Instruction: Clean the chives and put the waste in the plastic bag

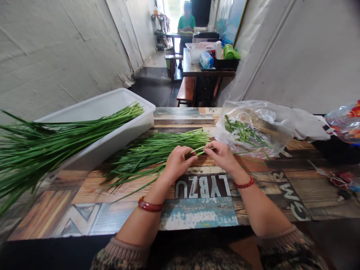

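A few garlic chives [199,150] stretch between my two hands over the table. My left hand [180,162] is closed around their stems, thumb against the fingers. Fingertips of my right hand [221,154] pinch the pale stem ends. Just behind both hands lies a loose pile of garlic chives [152,148], pale ends to the right and green leaves to the left. More long chives [92,129] fill a white plastic tub [137,131] at the left and hang over its near side. Right of my hands, a clear plastic bag [270,112] holds green leaf scraps [240,129].
The patchwork wood-print table [199,213] carries printed letters. A colourful plastic package [345,122] and small dark items [341,182] lie at the right. Beyond stand a bench [186,89], another table [194,68] with containers, and a person in green [186,23].
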Motion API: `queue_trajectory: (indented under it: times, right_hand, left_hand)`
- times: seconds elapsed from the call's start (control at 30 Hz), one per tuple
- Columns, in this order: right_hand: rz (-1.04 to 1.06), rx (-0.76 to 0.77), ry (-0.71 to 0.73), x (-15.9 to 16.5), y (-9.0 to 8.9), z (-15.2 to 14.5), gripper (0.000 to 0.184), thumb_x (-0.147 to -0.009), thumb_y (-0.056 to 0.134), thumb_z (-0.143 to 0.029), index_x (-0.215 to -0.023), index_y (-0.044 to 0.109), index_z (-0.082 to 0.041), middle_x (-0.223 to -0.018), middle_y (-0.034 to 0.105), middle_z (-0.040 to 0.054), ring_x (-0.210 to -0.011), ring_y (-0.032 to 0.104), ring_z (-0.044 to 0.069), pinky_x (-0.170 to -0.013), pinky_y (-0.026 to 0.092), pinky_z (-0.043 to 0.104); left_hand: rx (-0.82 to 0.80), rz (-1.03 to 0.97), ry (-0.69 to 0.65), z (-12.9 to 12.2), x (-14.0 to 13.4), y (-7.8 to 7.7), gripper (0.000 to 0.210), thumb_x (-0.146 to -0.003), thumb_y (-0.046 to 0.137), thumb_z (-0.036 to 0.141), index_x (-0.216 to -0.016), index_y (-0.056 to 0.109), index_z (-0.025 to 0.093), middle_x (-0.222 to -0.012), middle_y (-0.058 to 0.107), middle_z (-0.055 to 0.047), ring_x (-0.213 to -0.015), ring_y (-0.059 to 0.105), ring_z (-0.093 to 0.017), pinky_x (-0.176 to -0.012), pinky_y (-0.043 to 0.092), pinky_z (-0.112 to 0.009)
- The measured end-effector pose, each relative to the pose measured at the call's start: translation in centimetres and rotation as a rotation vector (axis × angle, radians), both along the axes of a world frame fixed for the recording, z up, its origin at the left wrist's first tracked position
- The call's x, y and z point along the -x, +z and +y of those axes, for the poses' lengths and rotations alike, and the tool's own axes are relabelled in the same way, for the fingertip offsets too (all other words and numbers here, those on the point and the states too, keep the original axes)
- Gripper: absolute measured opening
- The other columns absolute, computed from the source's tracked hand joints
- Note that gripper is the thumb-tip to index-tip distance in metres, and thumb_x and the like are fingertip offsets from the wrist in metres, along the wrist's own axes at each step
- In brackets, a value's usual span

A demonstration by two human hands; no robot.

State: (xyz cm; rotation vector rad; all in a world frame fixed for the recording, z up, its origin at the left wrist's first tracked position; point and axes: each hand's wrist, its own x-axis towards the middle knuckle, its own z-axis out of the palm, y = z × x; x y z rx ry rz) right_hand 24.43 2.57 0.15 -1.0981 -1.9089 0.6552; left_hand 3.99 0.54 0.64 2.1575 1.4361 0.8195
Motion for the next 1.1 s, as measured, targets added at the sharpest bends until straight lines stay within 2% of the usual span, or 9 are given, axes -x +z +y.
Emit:
queue_trajectory:
  times: [0.17, 0.3, 0.4, 0.47, 0.57, 0.7, 0.83, 0.97, 1.1]
  right_hand:
    - [0.280, 0.187, -0.059, 0.5, 0.1, -0.2, 0.020, -0.083, 0.063, -0.038, -0.079, 0.066, -0.019, -0.070, 0.064, 0.0000, -0.068, 0.059, 0.015, -0.065, 0.047, 0.028]
    - [0.617, 0.266, -0.171, 0.5, 0.4, -0.3, 0.023, -0.083, 0.065, -0.043, -0.079, 0.062, -0.020, -0.070, 0.062, -0.0018, -0.063, 0.054, 0.011, -0.059, 0.043, 0.023]
    - [0.722, 0.303, -0.218, 0.2, 0.6, -0.2, 0.025, -0.085, 0.061, -0.045, -0.078, 0.061, -0.020, -0.070, 0.061, -0.0022, -0.059, 0.050, 0.009, -0.052, 0.037, 0.021]
    - [0.689, 0.331, -0.215, 0.1, 0.5, -0.1, 0.028, -0.086, 0.058, -0.046, -0.076, 0.062, -0.020, -0.069, 0.061, -0.0016, -0.058, 0.051, 0.010, -0.052, 0.037, 0.021]
    - [0.538, 0.348, -0.099, 0.4, 0.3, -0.2, 0.029, -0.084, 0.061, -0.047, -0.074, 0.063, -0.020, -0.070, 0.063, -0.0003, -0.062, 0.053, 0.011, -0.057, 0.041, 0.023]
    - [0.436, 0.363, 0.057, 1.4, -0.2, -0.5, 0.027, -0.078, 0.069, -0.044, -0.086, 0.066, -0.019, -0.076, 0.065, -0.0001, -0.067, 0.056, 0.012, -0.064, 0.046, 0.025]
    - [0.305, 0.383, 0.079, 1.7, -0.6, -0.8, 0.026, -0.078, 0.069, -0.042, -0.086, 0.069, -0.017, -0.079, 0.070, 0.0027, -0.068, 0.060, 0.014, -0.066, 0.048, 0.028]
    - [0.202, 0.302, 0.071, 1.4, -0.2, -0.8, 0.022, -0.081, 0.067, -0.039, -0.083, 0.073, -0.017, -0.077, 0.072, 0.0042, -0.067, 0.062, 0.016, -0.063, 0.048, 0.028]
    - [0.057, 0.135, 0.039, 0.9, 0.6, -0.8, 0.013, -0.081, 0.067, -0.031, -0.079, 0.073, -0.019, -0.079, 0.072, 0.0041, -0.071, 0.064, 0.017, -0.066, 0.047, 0.029]
  left_hand:
    - [0.040, -0.120, -0.021, -0.1, 0.0, 0.4, 0.017, -0.086, 0.059, 0.030, -0.077, 0.066, 0.018, -0.072, 0.063, -0.001, -0.074, 0.053, -0.015, -0.071, 0.039, -0.027]
    - [0.246, -0.376, -0.075, -0.4, 0.0, 1.4, 0.030, -0.089, 0.051, 0.036, -0.069, 0.059, 0.016, -0.063, 0.053, 0.002, -0.062, 0.045, -0.011, -0.062, 0.035, -0.024]
    - [0.347, -0.547, -0.087, -0.5, 0.1, 1.9, 0.036, -0.088, 0.052, 0.042, -0.065, 0.055, 0.015, -0.060, 0.049, 0.002, -0.060, 0.040, -0.010, -0.059, 0.033, -0.023]
    - [0.362, -0.581, -0.094, -0.5, 0.1, 1.9, 0.037, -0.087, 0.055, 0.044, -0.064, 0.054, 0.015, -0.061, 0.049, 0.002, -0.060, 0.040, -0.010, -0.060, 0.033, -0.023]
    - [0.375, -0.590, -0.096, -0.4, 0.0, 1.7, 0.035, -0.086, 0.057, 0.043, -0.065, 0.056, 0.015, -0.062, 0.052, 0.001, -0.061, 0.042, -0.010, -0.061, 0.034, -0.023]
    - [0.368, -0.580, -0.065, -0.4, -0.3, 1.3, 0.032, -0.083, 0.060, 0.042, -0.066, 0.057, 0.015, -0.062, 0.052, 0.002, -0.061, 0.042, -0.010, -0.060, 0.034, -0.022]
    - [0.355, -0.529, -0.064, -0.4, -0.6, 0.9, 0.029, -0.081, 0.061, 0.041, -0.069, 0.058, 0.014, -0.065, 0.051, 0.002, -0.063, 0.043, -0.010, -0.060, 0.034, -0.022]
    - [0.338, -0.496, -0.072, -0.4, -0.7, 0.7, 0.029, -0.082, 0.060, 0.040, -0.070, 0.059, 0.014, -0.065, 0.050, 0.002, -0.064, 0.043, -0.010, -0.061, 0.034, -0.022]
    - [0.313, -0.469, -0.062, -0.4, -0.8, 0.9, 0.026, -0.083, 0.058, 0.038, -0.070, 0.057, 0.014, -0.066, 0.049, 0.003, -0.065, 0.042, -0.010, -0.062, 0.034, -0.022]
